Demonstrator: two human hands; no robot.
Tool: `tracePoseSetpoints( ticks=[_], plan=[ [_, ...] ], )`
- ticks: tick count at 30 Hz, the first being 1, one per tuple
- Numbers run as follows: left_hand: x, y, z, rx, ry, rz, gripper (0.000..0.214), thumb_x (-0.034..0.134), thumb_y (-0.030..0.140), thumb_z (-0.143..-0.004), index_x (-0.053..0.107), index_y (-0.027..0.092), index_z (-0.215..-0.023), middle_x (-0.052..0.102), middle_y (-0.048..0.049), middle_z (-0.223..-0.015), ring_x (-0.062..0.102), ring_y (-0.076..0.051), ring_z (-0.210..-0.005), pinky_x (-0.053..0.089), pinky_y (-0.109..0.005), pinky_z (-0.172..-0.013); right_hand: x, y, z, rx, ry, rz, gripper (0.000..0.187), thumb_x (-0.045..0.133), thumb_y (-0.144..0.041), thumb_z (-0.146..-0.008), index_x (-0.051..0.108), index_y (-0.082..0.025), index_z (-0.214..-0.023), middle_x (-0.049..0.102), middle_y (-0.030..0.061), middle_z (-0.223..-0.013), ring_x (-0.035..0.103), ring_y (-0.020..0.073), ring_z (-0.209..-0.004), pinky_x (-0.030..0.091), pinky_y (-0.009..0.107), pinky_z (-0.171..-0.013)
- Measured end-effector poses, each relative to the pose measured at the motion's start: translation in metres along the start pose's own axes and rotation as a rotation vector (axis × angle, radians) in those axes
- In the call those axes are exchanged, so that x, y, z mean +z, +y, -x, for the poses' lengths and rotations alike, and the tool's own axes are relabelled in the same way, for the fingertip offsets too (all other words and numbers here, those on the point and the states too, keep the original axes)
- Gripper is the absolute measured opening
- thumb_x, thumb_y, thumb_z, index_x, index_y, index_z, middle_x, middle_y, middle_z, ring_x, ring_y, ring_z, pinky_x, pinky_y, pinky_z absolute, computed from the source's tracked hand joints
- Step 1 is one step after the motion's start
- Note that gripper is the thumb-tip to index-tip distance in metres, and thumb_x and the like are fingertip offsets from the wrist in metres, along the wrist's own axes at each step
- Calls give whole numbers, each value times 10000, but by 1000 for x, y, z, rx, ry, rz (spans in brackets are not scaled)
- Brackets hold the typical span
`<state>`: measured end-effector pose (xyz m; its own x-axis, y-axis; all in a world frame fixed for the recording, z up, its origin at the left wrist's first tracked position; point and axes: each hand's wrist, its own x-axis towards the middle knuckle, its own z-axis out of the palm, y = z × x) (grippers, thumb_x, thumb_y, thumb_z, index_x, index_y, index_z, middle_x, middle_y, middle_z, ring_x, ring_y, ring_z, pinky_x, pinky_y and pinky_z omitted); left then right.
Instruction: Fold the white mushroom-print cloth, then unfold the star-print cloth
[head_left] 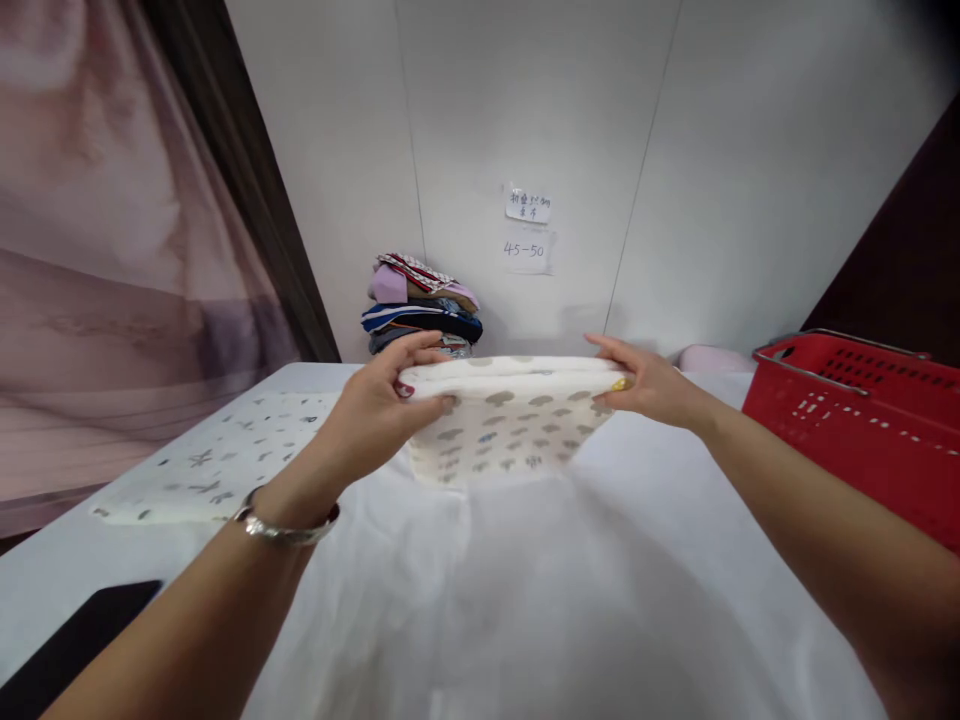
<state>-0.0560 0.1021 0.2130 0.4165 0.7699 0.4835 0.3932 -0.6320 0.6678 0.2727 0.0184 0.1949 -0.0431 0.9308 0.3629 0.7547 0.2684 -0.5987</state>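
A folded white cloth [510, 425] with grey cloud-like prints hangs between my hands, its thick folded edge uppermost and its lower part slightly blurred. My left hand [390, 395] pinches the left end of that edge, thumb in front and fingers behind. At the right end, beside a small yellow patch, my right hand [645, 385] grips it the same way. A silvery bracelet [289, 530] circles my left wrist. The cloth's lower edge is close to the white table cover [525, 590]; I cannot tell whether they touch.
On the left lies another folded white cloth [232, 450] with small dark prints. Folded clothes [424, 310] are stacked against the wall. A red plastic basket [855, 430] stands at the right. A dark flat device [82, 640] lies at the lower left, and a pink curtain [112, 250] hangs beside the table.
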Motion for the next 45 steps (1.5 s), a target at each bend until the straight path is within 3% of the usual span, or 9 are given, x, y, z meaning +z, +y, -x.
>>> tracePoseSetpoints(
  ticks=[2,5,10,13,21,25,35,39,45],
  plan=[
    [-5,4,15,159,39,-123,699,634,312,-708,358,248,-1347,552,-46,-1221,558,-218,-1017,469,-341,-848,5,-6,13,-186,182,226,680,586,-265,-770,314,-294,-1391,529,48,-1200,542,240,-1048,456,427,-919],
    [17,-26,55,363,20,-299,690,542,196,-751,275,241,-1386,522,-63,-1271,511,-234,-1122,423,-389,-950,45,14,47,-347,304,459,587,525,-186,-787,374,-241,-1351,544,92,-1190,470,286,-1137,325,519,-1022],
    [87,-100,139,485,-194,-442,701,407,-2,-687,344,209,-1353,600,-81,-1101,555,-217,-1008,462,-393,-884,136,68,116,-346,-8,464,440,412,-52,-746,569,-217,-1123,615,92,-1001,545,237,-963,356,505,-977],
    [107,-116,168,388,-263,-457,694,370,-31,-655,432,216,-1300,592,-78,-1077,543,-219,-1018,458,-410,-888,160,79,139,-268,-78,425,463,411,-31,-711,573,-203,-1108,601,103,-1041,523,253,-988,413,473,-909],
    [99,-107,166,318,-238,-355,392,531,229,-816,523,220,-1207,573,-89,-1104,534,-231,-1041,462,-407,-895,147,69,153,-217,-118,316,588,403,-46,-707,457,-217,-1267,507,108,-1231,463,263,-1143,391,467,-967],
    [105,-107,162,312,-209,-381,284,493,253,-860,575,217,-1129,593,-78,-1043,551,-216,-1000,464,-394,-870,138,59,156,-124,-145,204,481,431,-130,-797,467,-238,-1264,484,89,-1286,446,244,-1193,400,408,-988],
    [105,-109,157,389,-274,-459,275,481,161,-841,574,201,-1096,602,-60,-957,553,-204,-919,464,-367,-804,143,64,146,-186,-38,176,208,451,-266,-885,609,-222,-1014,625,88,-1019,549,227,-1019,413,427,-920],
    [107,-106,156,402,-254,-463,299,481,162,-836,552,194,-1125,599,-72,-1010,553,-212,-961,464,-378,-826,140,57,135,74,31,53,244,402,-309,-898,622,-223,-835,612,56,-951,561,189,-920,456,331,-814],
    [117,-101,156,456,-200,-428,304,443,128,-846,545,192,-1125,609,-78,-1071,559,-209,-992,468,-394,-857,141,59,108,493,51,98,238,477,-436,-820,568,-216,-815,582,8,-807,528,149,-704,405,262,-627]
  ],
)
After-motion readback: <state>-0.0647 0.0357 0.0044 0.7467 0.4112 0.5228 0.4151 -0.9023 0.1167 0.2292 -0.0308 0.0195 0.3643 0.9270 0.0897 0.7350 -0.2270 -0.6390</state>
